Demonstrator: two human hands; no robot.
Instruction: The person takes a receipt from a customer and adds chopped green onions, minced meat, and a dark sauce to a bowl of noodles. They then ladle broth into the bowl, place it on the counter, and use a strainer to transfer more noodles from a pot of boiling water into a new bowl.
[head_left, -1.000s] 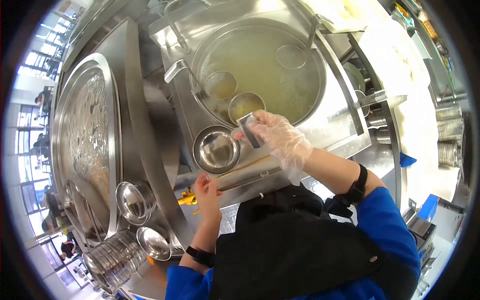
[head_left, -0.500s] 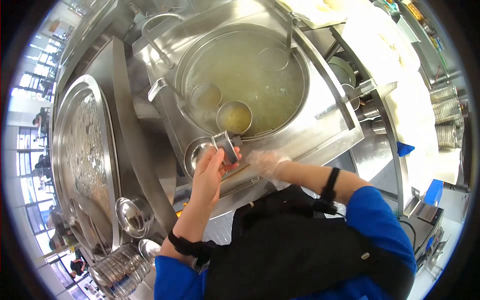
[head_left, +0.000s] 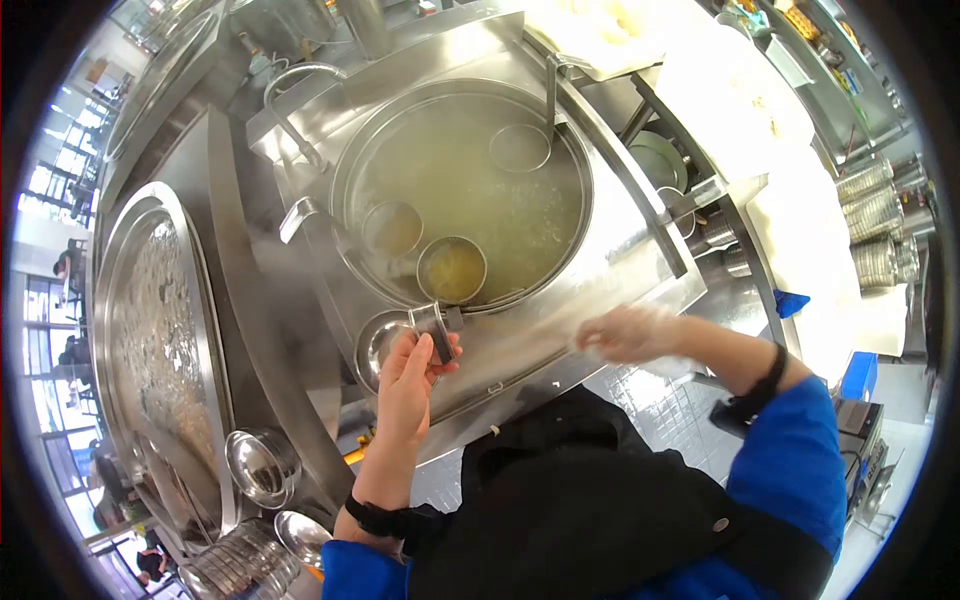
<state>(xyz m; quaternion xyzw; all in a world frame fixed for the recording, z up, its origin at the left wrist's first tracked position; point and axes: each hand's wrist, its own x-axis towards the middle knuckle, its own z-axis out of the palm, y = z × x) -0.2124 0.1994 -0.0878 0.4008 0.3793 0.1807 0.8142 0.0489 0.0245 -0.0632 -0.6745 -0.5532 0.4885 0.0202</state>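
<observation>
My left hand (head_left: 408, 375) grips the broad metal handle of a noodle strainer (head_left: 432, 330) at the near rim of a big round vat (head_left: 345, 150). The strainer's round basket sits in cloudy, steaming liquid, with yellowish contents (head_left: 453, 272) inside. A second strainer basket (head_left: 393, 230) is sunk beside it, and a third (head_left: 520, 148) hangs at the far right rim. Under my left hand, a shiny metal bowl (head_left: 375, 345) is partly covered. My right hand (head_left: 635, 336), in a clear plastic glove, is over the steel counter to the right, away from the strainer; its fingers are smeared by motion.
At left stands a large pan (head_left: 160, 330) of glossy liquid with pieces in it. Metal bowls (head_left: 262, 468) and a bowl stack (head_left: 235, 565) are below it. A curved faucet (head_left: 300, 75) rises at the vat's far left. A white-covered table (head_left: 735, 110) is at right.
My right hand has moved right, away from the strainer handle. My left hand keeps its grip. The whole view has shifted, so the vat appears lower and slightly left.
</observation>
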